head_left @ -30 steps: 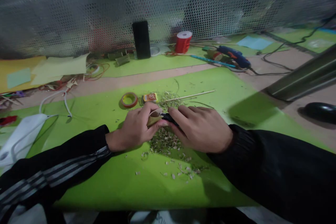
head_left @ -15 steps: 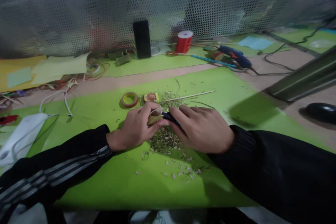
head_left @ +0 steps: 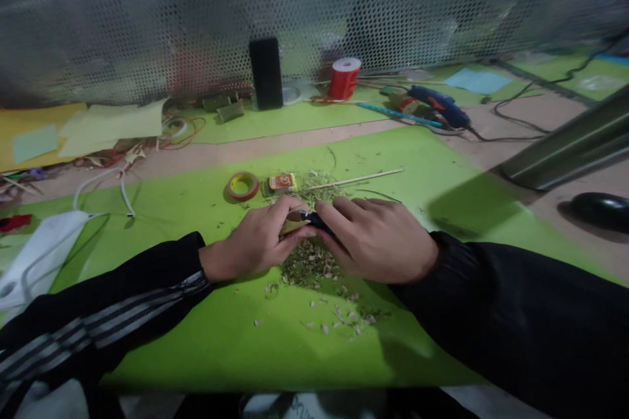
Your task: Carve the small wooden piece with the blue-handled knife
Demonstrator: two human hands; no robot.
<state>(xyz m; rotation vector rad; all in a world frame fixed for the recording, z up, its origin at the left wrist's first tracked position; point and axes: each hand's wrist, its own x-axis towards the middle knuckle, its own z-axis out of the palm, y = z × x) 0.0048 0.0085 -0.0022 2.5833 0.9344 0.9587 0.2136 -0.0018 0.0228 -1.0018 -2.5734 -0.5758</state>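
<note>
My left hand [head_left: 258, 232] is closed on a short tan, hollow-looking piece of bamboo [head_left: 293, 226], mostly hidden by the fingers. My right hand [head_left: 381, 236] grips a small black-handled cutting tool, probably a craft knife [head_left: 310, 217], whose short front end presses against the bamboo's rim. Both thumbs meet below this contact, and most of the tool is covered by my right fingers. Pale and greenish shavings [head_left: 312, 265] lie in a pile under the hands, with looser chips nearer me.
Beyond my hands lie a roll of tape [head_left: 242, 186], a small yellow-orange box [head_left: 282, 182] and a thin stick [head_left: 363, 178]. Farther back stand a phone [head_left: 266, 73], a red spool [head_left: 344, 78] and a glue gun [head_left: 438, 105]. A metal cylinder [head_left: 570, 144] and a black mouse [head_left: 602, 211] are right.
The bamboo piece has tilted in my left hand, so its round opening shows less. The tool's tip has shifted slightly left along the rim. My arms stay nearly still.
</note>
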